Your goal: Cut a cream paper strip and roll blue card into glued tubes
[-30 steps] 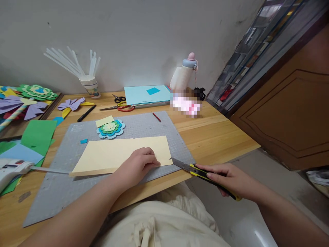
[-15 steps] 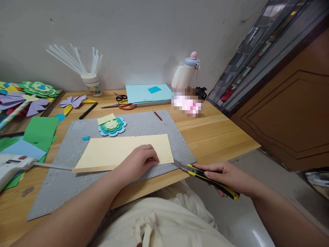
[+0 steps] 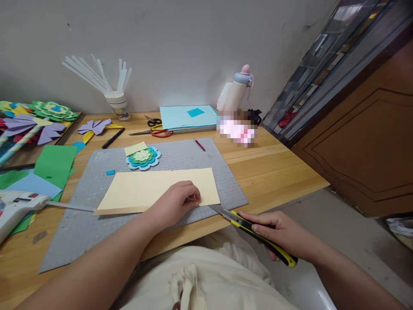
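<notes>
A pale yellow sheet of paper [image 3: 138, 187], its near edge folded up in a narrow strip, lies across the grey cutting mat [image 3: 174, 153]. My left hand [image 3: 179, 198] rests on the sheet near its right front part, fingers curled together and pressing it down at the near edge. In my right hand [image 3: 277, 232] is a yellow and black utility knife [image 3: 258, 234], gripped by its handle with the blade out. The blade points left, its tip by the sheet's near right edge, close to my left fingertips. Whether it touches the paper I cannot tell.
A layered paper flower [image 3: 143, 159], a pencil [image 3: 199, 144] and a blue scrap lie on the mat. Behind are scissors [image 3: 153, 132], a pen [image 3: 112, 138], blue sheets, a cup of white sticks [image 3: 118, 105] and a bottle [image 3: 234, 92]. A glue gun [image 3: 21, 206] lies left.
The knife in my right hand has shifted left along the sheet's near edge and its handle has swung toward me. My left hand stays on the paper. The view has shifted slightly.
</notes>
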Tool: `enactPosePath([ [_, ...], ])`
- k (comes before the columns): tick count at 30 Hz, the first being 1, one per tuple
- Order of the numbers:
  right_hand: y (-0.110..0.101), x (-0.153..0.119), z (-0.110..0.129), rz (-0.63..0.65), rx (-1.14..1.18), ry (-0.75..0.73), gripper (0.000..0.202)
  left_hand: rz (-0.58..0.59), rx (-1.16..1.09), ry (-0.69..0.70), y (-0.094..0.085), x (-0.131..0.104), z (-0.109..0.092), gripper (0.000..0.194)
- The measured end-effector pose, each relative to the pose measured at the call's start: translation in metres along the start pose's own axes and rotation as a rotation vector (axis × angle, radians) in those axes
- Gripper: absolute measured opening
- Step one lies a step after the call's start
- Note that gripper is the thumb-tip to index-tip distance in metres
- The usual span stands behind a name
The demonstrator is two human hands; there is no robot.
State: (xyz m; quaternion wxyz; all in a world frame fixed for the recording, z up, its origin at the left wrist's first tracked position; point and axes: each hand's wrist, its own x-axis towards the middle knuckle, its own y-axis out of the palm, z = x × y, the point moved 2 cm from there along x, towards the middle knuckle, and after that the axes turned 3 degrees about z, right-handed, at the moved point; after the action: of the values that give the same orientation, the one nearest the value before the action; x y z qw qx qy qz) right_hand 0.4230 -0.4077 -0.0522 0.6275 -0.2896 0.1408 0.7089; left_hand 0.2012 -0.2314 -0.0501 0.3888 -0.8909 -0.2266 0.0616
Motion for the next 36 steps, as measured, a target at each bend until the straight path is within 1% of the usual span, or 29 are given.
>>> enactPosePath([
  [3, 0.006, 0.003, 0.004, -0.001, -0.007, -0.016, 0.053, 0.001, 0.006, -0.018, 0.001, 0.001, 0.0, 0.005],
  [8, 0.019, 0.009, 0.007, 0.032, 0.019, -0.044, 0.052, 0.013, 0.027, -0.051, 0.0, 0.0, -0.002, 0.007],
  [11, 0.02, 0.009, 0.005, 0.021, 0.032, -0.042, 0.052, 0.005, 0.066, -0.116, -0.009, -0.009, -0.001, 0.01],
  [15, 0.017, 0.009, 0.003, 0.011, 0.038, -0.032, 0.052, 0.008, 0.128, -0.246, -0.029, -0.031, 0.004, 0.012],
  [18, 0.013, 0.008, 0.001, 0.003, 0.032, -0.044, 0.05, 0.032, 0.131, -0.295, -0.034, -0.039, 0.005, 0.014],
  [21, 0.002, 0.005, -0.003, -0.021, 0.004, -0.022, 0.053, 0.034, 0.118, -0.297, -0.026, -0.035, -0.001, 0.013],
  [26, -0.023, -0.002, -0.013, -0.043, -0.046, 0.014, 0.057, -0.006, 0.099, -0.248, -0.007, -0.021, -0.013, 0.01],
  [30, -0.035, -0.002, -0.015, -0.028, -0.085, 0.021, 0.058, -0.012, 0.073, -0.157, -0.005, -0.022, -0.014, 0.017],
  [33, -0.037, 0.001, -0.013, -0.001, -0.097, 0.019, 0.058, -0.001, 0.038, -0.118, -0.006, -0.023, -0.008, 0.017],
  [36, -0.036, 0.004, -0.011, 0.012, -0.104, 0.019, 0.059, 0.0, 0.003, -0.116, -0.006, -0.023, -0.002, 0.013],
])
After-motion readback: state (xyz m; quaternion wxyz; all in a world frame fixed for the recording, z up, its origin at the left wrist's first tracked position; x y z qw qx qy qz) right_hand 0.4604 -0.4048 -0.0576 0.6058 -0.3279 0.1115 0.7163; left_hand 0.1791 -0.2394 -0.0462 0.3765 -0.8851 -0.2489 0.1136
